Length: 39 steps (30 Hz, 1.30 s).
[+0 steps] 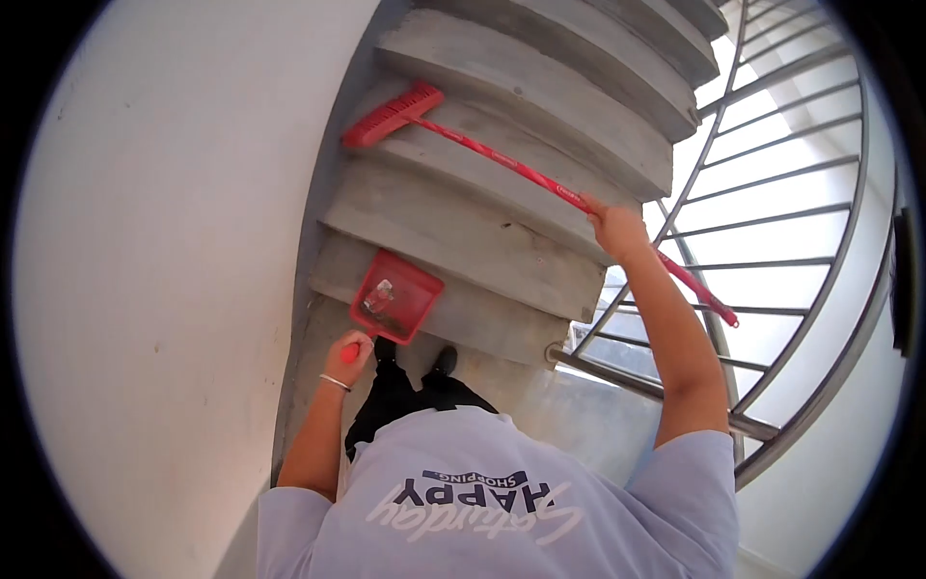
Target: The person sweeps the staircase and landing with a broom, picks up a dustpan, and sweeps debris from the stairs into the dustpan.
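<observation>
My left hand [348, 358] is closed around the handle of a red dustpan [417, 287], low in front of my legs by the bottom steps. Some debris, including a crumpled pale wrapper [381, 292], lies in the pan. My right hand [618, 231] grips the red pole of a broom [516, 166], which slants from the upper left down to the railing side. The broom's red head [394, 114] is at the wall end of a step; its bristles are mostly hidden. Behind my right forearm, the pole's tail end sticks out toward the railing.
Grey concrete stairs [463, 217] curve upward ahead of me. A white wall [183, 241] borders them on the left, and a metal railing [772, 207] with several bars on the right. My dark shoes [446, 361] stand at the foot of the steps.
</observation>
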### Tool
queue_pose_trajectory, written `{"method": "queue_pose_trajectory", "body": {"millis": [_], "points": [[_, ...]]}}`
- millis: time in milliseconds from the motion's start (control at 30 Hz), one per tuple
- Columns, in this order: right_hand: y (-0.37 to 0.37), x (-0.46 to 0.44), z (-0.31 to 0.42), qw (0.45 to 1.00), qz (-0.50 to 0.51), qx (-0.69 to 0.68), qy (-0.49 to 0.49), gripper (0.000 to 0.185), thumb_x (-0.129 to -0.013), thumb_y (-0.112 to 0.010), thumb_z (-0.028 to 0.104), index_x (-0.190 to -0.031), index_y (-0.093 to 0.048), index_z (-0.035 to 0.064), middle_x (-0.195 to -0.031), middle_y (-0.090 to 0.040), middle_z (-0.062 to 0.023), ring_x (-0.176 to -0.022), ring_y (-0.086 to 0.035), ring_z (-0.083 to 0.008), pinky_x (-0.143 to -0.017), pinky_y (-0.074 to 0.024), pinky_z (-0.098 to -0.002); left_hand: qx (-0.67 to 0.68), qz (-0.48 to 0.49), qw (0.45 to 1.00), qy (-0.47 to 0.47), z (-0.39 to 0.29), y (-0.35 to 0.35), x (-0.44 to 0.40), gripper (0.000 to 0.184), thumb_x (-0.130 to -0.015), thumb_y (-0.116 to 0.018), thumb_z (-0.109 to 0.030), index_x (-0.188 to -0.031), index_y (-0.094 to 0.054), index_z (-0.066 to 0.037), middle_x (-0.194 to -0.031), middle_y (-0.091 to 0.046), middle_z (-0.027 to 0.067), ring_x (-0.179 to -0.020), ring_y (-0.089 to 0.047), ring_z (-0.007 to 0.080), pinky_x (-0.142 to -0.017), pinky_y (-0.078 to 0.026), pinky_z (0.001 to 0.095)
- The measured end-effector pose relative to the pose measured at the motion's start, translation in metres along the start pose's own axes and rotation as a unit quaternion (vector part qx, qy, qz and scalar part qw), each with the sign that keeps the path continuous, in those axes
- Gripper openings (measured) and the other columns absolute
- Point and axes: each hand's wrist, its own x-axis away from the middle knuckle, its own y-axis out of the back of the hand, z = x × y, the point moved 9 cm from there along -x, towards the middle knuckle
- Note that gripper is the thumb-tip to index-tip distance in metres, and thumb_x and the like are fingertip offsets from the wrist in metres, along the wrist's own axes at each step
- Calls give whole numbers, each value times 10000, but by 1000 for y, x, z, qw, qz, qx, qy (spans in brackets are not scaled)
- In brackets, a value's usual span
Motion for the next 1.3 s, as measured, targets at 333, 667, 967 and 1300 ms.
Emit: {"method": "queue_pose_trajectory", "body": {"millis": [333,667,967,1300], "points": [[18,179,-59,992,62,38,-102,464,-899,-514,262,-1349,-409,294,-730,-631,-155,-688,-633,-336,-627,-493,-445,15,7,999,27,12,-2,2,110,-831,-591,-71,-750,-546,-11,-764,-604,59,-768,-559,133,-727,-445,276],[-38,138,-44,991,9,-59,-116,412,-909,-477,289,-1318,-445,326,-803,-646,-176,-735,-632,-360,-657,-488,-483,3,32,997,67,29,-8,1,105,-820,-584,-91,-759,-572,-7,-741,-606,78,-733,-583,156,-705,-456,287],[-98,225,-82,972,45,-93,-213,443,-907,-463,322,-1346,-403,331,-859,-660,-161,-810,-638,-360,-722,-489,-483,25,14,997,68,45,-3,-1,120,-861,-578,-125,-769,-577,-48,-803,-602,10,-629,-533,84,-547,-453,230],[-89,255,-112,972,-18,-105,-208,382,-907,-481,296,-1289,-475,297,-753,-633,-165,-696,-623,-367,-618,-484,-488,41,22,996,78,26,-19,8,131,-859,-601,-145,-770,-578,-53,-794,-596,12,-587,-513,74,-515,-417,219]]}}
